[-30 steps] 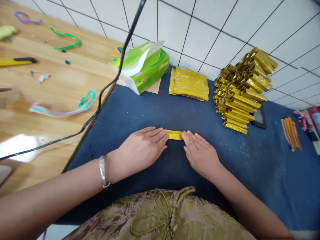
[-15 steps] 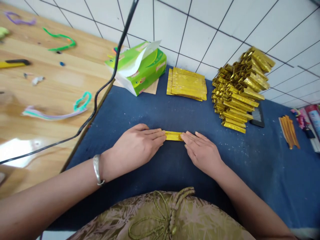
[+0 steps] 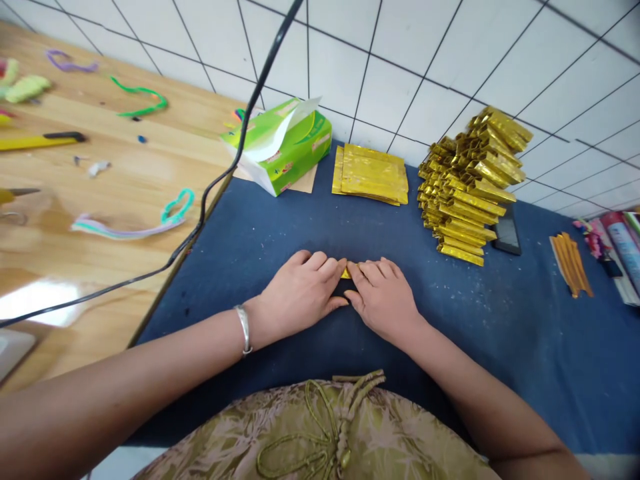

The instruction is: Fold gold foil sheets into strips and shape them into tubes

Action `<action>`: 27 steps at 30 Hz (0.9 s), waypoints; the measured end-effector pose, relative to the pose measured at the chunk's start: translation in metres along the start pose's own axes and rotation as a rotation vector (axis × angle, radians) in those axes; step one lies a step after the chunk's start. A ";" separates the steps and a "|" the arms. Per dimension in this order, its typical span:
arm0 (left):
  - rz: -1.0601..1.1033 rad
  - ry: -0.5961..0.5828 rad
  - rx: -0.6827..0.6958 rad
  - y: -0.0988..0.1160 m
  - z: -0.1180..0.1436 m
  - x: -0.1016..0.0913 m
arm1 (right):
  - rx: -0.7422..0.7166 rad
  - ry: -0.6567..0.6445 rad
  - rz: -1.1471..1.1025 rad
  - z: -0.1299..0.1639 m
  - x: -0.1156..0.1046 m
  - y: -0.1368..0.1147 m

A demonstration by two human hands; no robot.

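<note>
Close together on the dark blue cloth (image 3: pixel 250 230), my two hands meet over a narrow folded strip of gold foil paper (image 3: pixel 346 273). Only a small bit of the strip shows between the fingertips; the rest is under my fingers. My left hand (image 3: pixel 303 287), with a silver bangle (image 3: pixel 244 330) at the wrist, has its fingers bent down onto the strip's left part. On the right part, my right hand (image 3: pixel 384 292) presses with curled fingers. Both thumbs point inward on the near side of the strip.
Beyond my hands lie a stack of flat gold foil sheets (image 3: pixel 373 173) and a green tissue box (image 3: pixel 290 147). Folded gold pieces (image 3: pixel 465 193) are piled at right, by a dark phone-like slab (image 3: pixel 507 232). A black cable (image 3: pixel 205 200) crosses the left.
Both hands have drawn inward along the gold strip, hiding most of it. Their fingers went from stretched flat to bent, with the thumbs now showing. The view has shifted slightly.
</note>
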State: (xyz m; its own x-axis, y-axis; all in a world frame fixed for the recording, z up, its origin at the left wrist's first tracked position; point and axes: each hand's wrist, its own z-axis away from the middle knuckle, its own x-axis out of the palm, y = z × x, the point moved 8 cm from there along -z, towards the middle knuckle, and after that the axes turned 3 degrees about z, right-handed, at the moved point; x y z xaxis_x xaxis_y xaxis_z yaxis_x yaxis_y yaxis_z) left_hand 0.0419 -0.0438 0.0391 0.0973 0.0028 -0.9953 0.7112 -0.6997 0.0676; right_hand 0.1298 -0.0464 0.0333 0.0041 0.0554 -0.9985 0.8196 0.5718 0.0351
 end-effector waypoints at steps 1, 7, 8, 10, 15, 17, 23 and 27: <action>0.002 0.003 -0.002 -0.001 0.000 0.000 | 0.006 -0.003 0.003 0.000 0.000 0.000; 0.024 -0.005 -0.032 -0.006 0.004 -0.002 | 0.022 -0.012 0.001 0.007 0.000 0.009; 0.027 -0.007 -0.032 -0.007 0.004 -0.002 | 0.028 -0.010 0.000 0.009 0.000 0.012; 0.037 -0.006 -0.029 -0.009 0.005 -0.002 | 0.043 -0.001 -0.004 0.011 -0.001 0.017; 0.094 -0.007 -0.026 -0.024 0.008 0.000 | 0.060 0.034 -0.046 0.016 -0.003 0.031; 0.125 -0.012 -0.001 -0.032 0.009 0.000 | 0.068 0.043 -0.083 0.018 -0.004 0.040; 0.192 -0.067 0.116 -0.047 0.011 0.001 | -0.010 0.015 -0.192 0.019 0.001 0.058; 0.161 -0.055 0.127 -0.044 0.011 0.001 | -0.075 0.042 -0.197 0.018 -0.001 0.057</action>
State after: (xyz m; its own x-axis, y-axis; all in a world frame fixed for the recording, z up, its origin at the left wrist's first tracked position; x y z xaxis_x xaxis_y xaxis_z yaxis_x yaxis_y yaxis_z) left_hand 0.0031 -0.0211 0.0347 0.1621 -0.1529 -0.9749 0.5954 -0.7727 0.2202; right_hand 0.1872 -0.0284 0.0354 -0.1771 -0.0308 -0.9837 0.7570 0.6344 -0.1562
